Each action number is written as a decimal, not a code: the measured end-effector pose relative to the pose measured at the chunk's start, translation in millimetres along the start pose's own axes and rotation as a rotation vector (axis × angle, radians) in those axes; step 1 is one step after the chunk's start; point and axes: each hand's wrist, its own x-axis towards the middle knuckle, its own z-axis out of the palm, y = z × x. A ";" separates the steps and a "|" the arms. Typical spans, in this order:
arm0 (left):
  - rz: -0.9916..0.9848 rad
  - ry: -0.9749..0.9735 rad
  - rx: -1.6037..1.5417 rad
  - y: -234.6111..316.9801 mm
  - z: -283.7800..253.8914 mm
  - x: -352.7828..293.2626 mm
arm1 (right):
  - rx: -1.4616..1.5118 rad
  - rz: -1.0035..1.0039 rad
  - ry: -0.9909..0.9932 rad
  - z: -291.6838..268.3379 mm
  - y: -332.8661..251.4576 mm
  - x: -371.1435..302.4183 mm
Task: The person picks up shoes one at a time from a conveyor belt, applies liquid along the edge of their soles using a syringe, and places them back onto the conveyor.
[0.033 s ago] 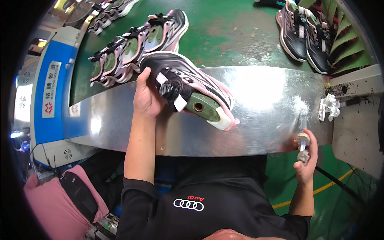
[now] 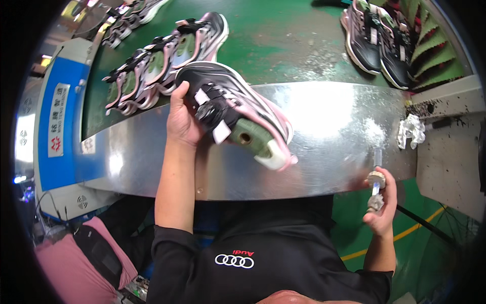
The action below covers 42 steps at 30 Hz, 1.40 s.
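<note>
My left hand (image 2: pixel 183 120) grips a black, grey and pink sneaker (image 2: pixel 223 83) by its toe side, thumb up on the toe. The shoe is tilted above the steel table edge, heel toward the lower right. Its black laces and white tabs face me, and a green insole with a round hole shows in the opening. At the right table edge, my right hand (image 2: pixel 385 202) is closed around a small shiny rod with a pale round collar (image 2: pixel 376 178) and a greyish lump at its lower end. The rod's exact kind is unclear.
Similar sneakers (image 2: pixel 152 66) stand in a row on the green surface at left. A darker pair (image 2: pixel 377 45) lies at the far right, beside green jagged flaps (image 2: pixel 438 45). Crumpled white paper (image 2: pixel 411 130) sits by the right metal frame. A blue and white machine (image 2: pixel 63 121) borders the left.
The whole view has shifted slightly, with most things a little further left. The sneaker's heel has dipped a little toward me. Both hands keep their holds.
</note>
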 end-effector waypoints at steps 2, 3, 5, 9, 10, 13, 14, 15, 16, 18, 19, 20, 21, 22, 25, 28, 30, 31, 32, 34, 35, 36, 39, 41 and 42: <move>-0.096 -0.044 -0.060 1.6 7.0 0.8 | 0.036 -0.082 -0.136 5.6 -2.1 -7.5; -0.101 -0.017 -0.077 -6.0 3.3 5.0 | 0.082 -0.085 -0.154 9.2 -7.1 -8.8; -0.063 -0.047 -0.039 -11.3 8.8 1.6 | 0.148 -0.087 -0.201 16.0 -9.7 -4.8; -0.147 -0.059 -0.047 -16.5 9.8 -10.3 | 0.243 -0.095 -0.235 50.8 -18.4 25.8; -0.168 -0.059 -0.053 -17.7 10.3 -15.2 | 0.277 -0.055 -0.165 66.2 -22.2 29.4; -0.157 -0.021 -0.011 -17.1 -0.7 -12.2 | 0.371 -0.063 -0.201 81.8 -19.9 49.8; -0.151 -0.032 0.005 -17.0 -2.3 -12.3 | 0.454 -0.057 -0.200 96.4 -13.8 65.1; -0.122 0.038 0.043 -16.2 -11.5 -6.0 | 0.508 -0.045 -0.215 103.4 -12.9 77.3; -0.133 0.076 0.073 -12.4 -13.5 -4.0 | 0.561 -0.022 -0.213 110.1 -10.6 78.6; -0.114 0.108 0.058 -5.6 -18.8 -3.6 | 0.745 0.097 -0.232 127.2 -13.4 86.8; -0.123 0.112 0.053 -6.9 -21.0 -3.7 | 0.769 0.074 -0.247 130.1 -9.3 88.7; -0.117 0.112 0.047 -7.2 -22.5 -2.7 | 0.792 0.051 -0.260 132.2 -5.3 88.9; -0.104 0.112 0.038 -5.2 -23.0 -1.2 | 0.793 0.058 -0.252 133.5 -7.3 89.6; -0.113 0.113 0.035 -2.2 -26.5 0.7 | 0.798 0.102 -0.288 135.2 -11.9 91.0; -0.108 0.106 0.014 -0.7 -30.6 2.1 | 0.792 0.117 -0.320 141.3 -14.1 93.7; -0.116 0.108 0.029 -2.3 -27.9 1.1 | 0.776 0.061 -0.316 144.1 -12.7 97.9; -0.121 0.109 0.043 -2.5 -23.5 -1.8 | 0.850 0.069 -0.345 144.2 -11.5 97.8; -0.127 0.093 0.046 -2.7 -21.7 -3.0 | 0.854 0.070 -0.344 144.3 -10.9 98.1; -0.134 0.077 0.050 -2.5 -20.4 -3.8 | 0.818 0.058 -0.350 144.4 -10.6 98.5; -0.135 0.076 0.062 -1.3 -19.0 -3.9 | 0.785 0.047 -0.355 143.9 -11.3 98.9; -0.134 0.077 0.069 -0.8 -17.7 -4.7 | 0.769 0.056 -0.358 143.1 -12.4 99.0; -0.134 0.077 0.074 -0.3 -15.7 -5.6 | 0.753 0.065 -0.362 143.0 -12.8 99.0; -0.149 0.077 0.088 -3.5 -7.8 -7.5 | 0.779 0.055 -0.359 144.2 -10.1 100.2; -0.136 0.082 0.128 -4.2 -7.0 -7.6 | 0.799 0.064 -0.352 145.4 -9.7 99.9; -0.138 0.083 0.128 -4.2 -7.7 -7.0 | 0.817 0.072 -0.344 145.9 -9.6 99.6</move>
